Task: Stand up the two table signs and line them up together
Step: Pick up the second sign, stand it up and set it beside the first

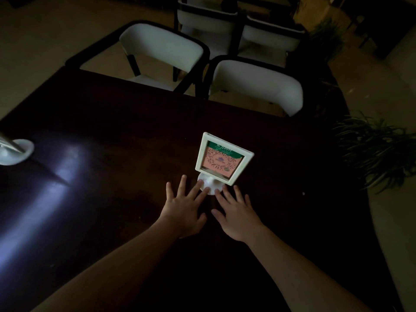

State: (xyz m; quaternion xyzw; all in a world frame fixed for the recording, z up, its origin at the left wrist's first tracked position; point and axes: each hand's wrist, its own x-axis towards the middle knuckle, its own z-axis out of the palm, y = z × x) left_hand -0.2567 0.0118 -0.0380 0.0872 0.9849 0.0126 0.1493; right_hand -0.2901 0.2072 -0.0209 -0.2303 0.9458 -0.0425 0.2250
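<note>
A white-framed table sign (221,159) with a pink and green QR card stands upright on its round white base (208,184) in the middle of the dark table (135,131). My left hand (185,207) lies flat with fingers spread, its fingertips touching the base's left side. My right hand (236,212) is also flat and spread, fingertips at the base's front right. Neither hand holds anything. At the far left edge sits another round white base (16,152) with a stem, its frame out of view.
Two white chairs with dark frames (162,52) (256,84) stand at the table's far side, more chairs behind them. A leafy potted plant (378,149) is close to the table's right edge. A bright light patch (60,167) reflects on the left tabletop.
</note>
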